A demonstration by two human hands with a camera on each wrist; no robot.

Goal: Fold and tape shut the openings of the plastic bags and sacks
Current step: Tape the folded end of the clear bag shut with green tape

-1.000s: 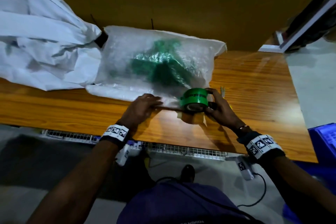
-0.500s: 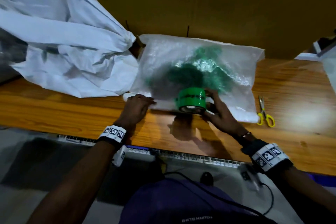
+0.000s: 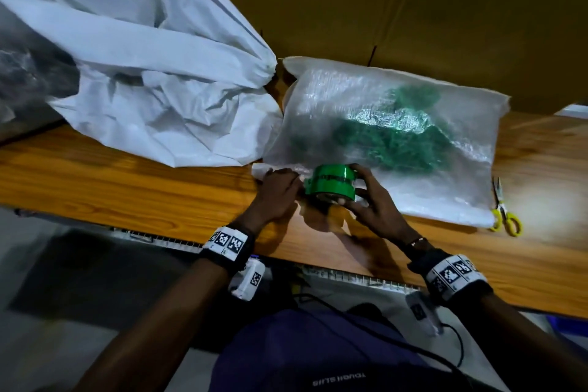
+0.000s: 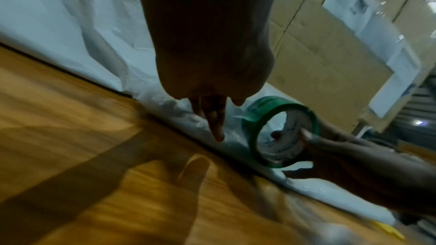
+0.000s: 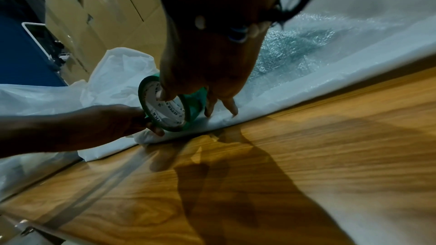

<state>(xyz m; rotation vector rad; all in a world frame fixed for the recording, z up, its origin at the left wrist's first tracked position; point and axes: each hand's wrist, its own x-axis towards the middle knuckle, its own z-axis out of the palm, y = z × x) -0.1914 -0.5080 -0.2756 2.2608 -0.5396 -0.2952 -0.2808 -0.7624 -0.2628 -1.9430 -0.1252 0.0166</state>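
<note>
Your right hand holds the green tape roll standing on its edge. Your thumb hooks inside the roll's white core and your fingers curl over the far side of the roll, so the roll sits snug in your grip. Two of your right fingers reach past the roll and touch the clear bag just beside it.

The roll sits on the near edge of the clear bag, close to the bag's left corner. That edge looks folded over, but the blur makes it hard to be sure.

Your left hand lies just left of the roll, touching it. Its fingers are mostly straight and press down flat on the bag's folded edge. They hold nothing.

The clear bag lies flat on the wooden table, with something green showing through its middle. A big white sack is bunched up to the left of the clear bag, touching it. Yellow scissors lie just off the clear bag's right near corner. Brown cardboard stands behind the clear bag.
</note>
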